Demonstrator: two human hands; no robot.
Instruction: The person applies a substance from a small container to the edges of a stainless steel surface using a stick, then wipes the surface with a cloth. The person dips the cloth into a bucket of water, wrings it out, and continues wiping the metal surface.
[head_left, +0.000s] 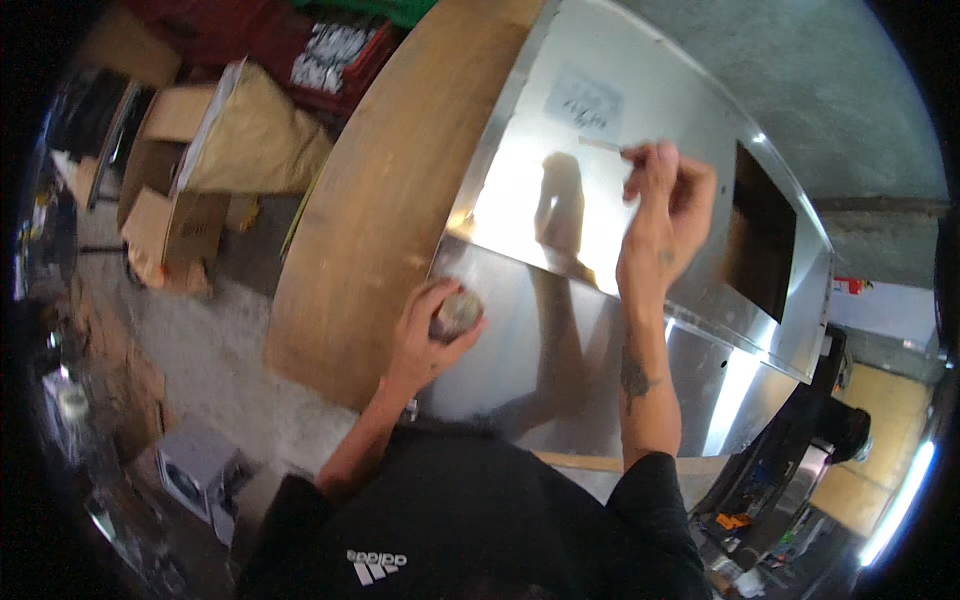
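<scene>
Nearest to me, my black shirt (470,520) is filling the lower edge of the view. Forward of it, to the left, my left grip (430,335) is wrapping around a small round container (461,312), thumb and fingers closing on its sides. The container is showing its round face upward, above the left part of the near metal panel (500,375); whether it is touching the metal I cannot tell.

Farther out, my right grip (665,195) is hanging over the far metal panel (690,100), thumb and fingers pinching together. A slim pale strip (600,145) is projecting leftward from the fingertips, its exact kind being too blurred to tell. Shadows are falling across both panels. To the right of this grip, the far panel is presenting a dark rectangular opening (765,235); beyond the strip, it is bearing a greyish patch (583,105) with dark markings.

Both panels are lying over a wooden worktop (340,250), which is extending to their left. Beyond its left edge, an open cardboard box (195,228) is standing on the grey floor (235,345), a tan sack (255,145) adjoining it. Farther off, a red crate (372,68) is holding pale pieces.
</scene>
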